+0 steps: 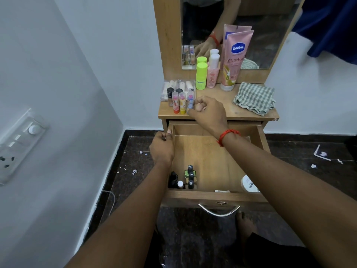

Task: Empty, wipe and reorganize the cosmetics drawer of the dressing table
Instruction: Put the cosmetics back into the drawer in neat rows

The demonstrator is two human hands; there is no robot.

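Observation:
The wooden drawer [208, 196] is pulled out below the dressing table top [222, 105]. My left hand [162, 149] grips the drawer's left side wall near the back. On the table top, my right hand [208, 113] pinches a blue lip balm stick [190, 99], which stands beside a yellow stick [182, 103] and a red stick [175, 102]. In the drawer's front left corner stand several small dark nail polish bottles [190, 176]. A white jar [248, 183] lies at the front right, partly hidden by my right forearm.
A checked cloth [255, 98] lies crumpled on the table top's right. A pink Vaseline tube [234, 59], a pink bottle [212, 71] and a green bottle [201, 76] stand before the mirror [270, 26]. A clear case of lipsticks [170, 88] sits at the back left. My foot [245, 223] is below the handle.

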